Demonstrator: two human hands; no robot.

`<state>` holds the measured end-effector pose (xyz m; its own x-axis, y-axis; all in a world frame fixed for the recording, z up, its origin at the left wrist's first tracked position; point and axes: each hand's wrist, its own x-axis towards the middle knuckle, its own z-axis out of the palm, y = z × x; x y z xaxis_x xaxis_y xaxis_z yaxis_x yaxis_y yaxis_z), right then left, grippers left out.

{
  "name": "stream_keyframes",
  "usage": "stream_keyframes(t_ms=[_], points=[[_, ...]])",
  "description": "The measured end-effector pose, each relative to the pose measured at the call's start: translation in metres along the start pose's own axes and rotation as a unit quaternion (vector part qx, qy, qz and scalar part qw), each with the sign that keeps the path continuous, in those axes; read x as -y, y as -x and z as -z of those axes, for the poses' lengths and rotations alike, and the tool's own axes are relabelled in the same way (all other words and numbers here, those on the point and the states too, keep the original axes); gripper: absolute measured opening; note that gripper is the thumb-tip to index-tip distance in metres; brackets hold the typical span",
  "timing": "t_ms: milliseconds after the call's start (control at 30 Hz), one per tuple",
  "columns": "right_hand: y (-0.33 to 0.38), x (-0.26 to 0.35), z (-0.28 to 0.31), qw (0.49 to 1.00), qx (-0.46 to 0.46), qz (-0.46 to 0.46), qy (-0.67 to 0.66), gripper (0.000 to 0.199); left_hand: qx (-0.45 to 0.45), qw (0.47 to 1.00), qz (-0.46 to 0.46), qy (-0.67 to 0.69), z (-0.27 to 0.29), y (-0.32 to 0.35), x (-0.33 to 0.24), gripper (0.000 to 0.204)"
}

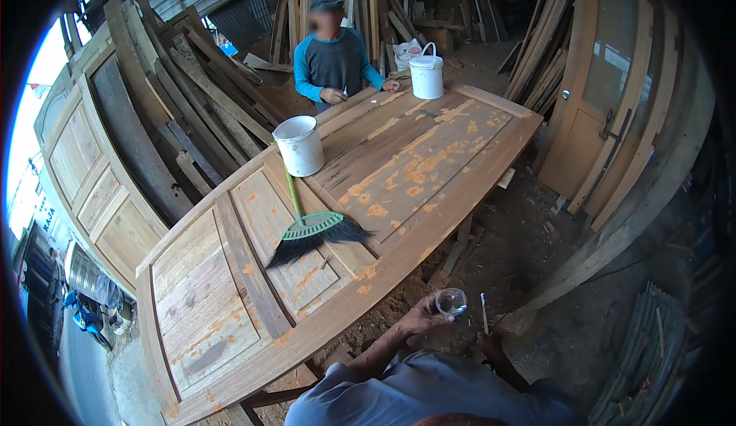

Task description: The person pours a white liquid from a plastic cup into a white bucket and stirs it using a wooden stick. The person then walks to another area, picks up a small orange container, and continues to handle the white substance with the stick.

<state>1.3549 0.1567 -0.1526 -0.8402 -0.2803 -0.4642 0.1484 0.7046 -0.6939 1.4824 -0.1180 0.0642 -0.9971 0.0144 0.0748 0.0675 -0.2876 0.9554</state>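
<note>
My left hand [425,316] is closed round a small clear plastic cup [451,302], held beside the near edge of a large wooden door [429,261]. What the cup contains is hard to make out. Just right of it, my right hand [491,345] grips a thin pale stick with a white end [484,312], pointing upward; it looks like a small brush. The stick and cup are apart. The door lies flat, with orange-brown filler patches on its panels and frame. A green broom with black bristles [310,231] rests on it.
Two white buckets, one open [300,146] and one lidded [427,76], stand on the door. Across it a person in a blue-sleeved shirt [331,62] has both hands near the far edge. Planks [192,89] lean at left; an upright door [594,96] stands at right.
</note>
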Motion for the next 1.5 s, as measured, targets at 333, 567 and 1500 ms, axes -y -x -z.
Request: stream_keyframes(t_ms=[333,567,1500], points=[[0.013,-0.052,-0.01,0.993,0.096,-0.059,-0.029,0.03,-0.023,1.0,-0.02,-0.001,0.006,0.003,-0.004,0.058],[0.004,-0.046,-0.028,0.994,0.108,-0.037,0.002,0.03,-0.07,0.996,-0.048,-0.008,0.081,0.032,-0.031,0.057],[0.033,0.018,-0.087,0.995,0.088,-0.031,0.039,0.027,0.247,0.945,0.001,0.214,0.168,-0.002,-0.018,0.066]])
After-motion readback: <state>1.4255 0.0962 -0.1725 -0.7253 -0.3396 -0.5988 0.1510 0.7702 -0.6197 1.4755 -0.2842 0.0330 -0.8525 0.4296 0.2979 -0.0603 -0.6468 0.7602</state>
